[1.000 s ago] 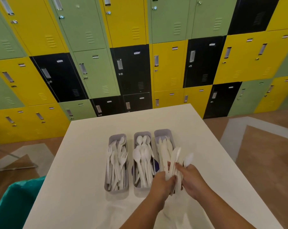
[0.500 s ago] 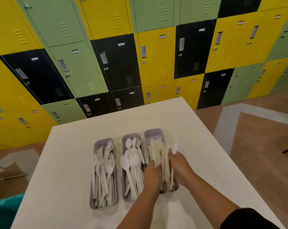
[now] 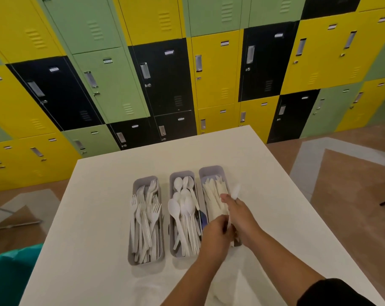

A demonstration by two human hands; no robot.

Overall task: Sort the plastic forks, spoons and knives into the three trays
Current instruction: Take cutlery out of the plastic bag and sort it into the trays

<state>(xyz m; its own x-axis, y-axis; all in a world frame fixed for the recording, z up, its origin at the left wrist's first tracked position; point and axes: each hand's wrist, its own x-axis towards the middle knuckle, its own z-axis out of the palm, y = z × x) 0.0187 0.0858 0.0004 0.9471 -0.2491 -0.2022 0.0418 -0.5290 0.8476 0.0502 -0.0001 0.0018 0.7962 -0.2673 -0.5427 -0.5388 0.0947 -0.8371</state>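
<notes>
Head view. A white table [image 3: 112, 195] carried three grey trays side by side, long axes running away from the person.

Left tray [image 3: 134, 260]: white plastic forks [image 3: 146, 214], piled, tines mostly toward the far end. It lay well to the left of both hands.

Middle tray [image 3: 181, 174]: white spoons [image 3: 182, 210], bowls toward the far end, handles toward the person. It sat just left of the left hand.

Right tray [image 3: 211, 168]: white knives [image 3: 215, 198], a loose bundle. Both hands met over its near end.

Left hand [image 3: 215, 234]: fingers curled round the near ends of the knives, low over the right tray; how many pieces it gripped could not be told.

Right hand [image 3: 240, 214]: just right of and touching the left hand, fingers closed on one white utensil [image 3: 235, 191] whose far end stood up past the fingertips, blurred, over the right tray's right rim. Its kind could not be told.

Beyond the table stood lockers [image 3: 213, 71] in yellow, green and black. A teal object [image 3: 8, 277] showed at lower left, a dark sleeve [image 3: 332, 293] at lower right.
</notes>
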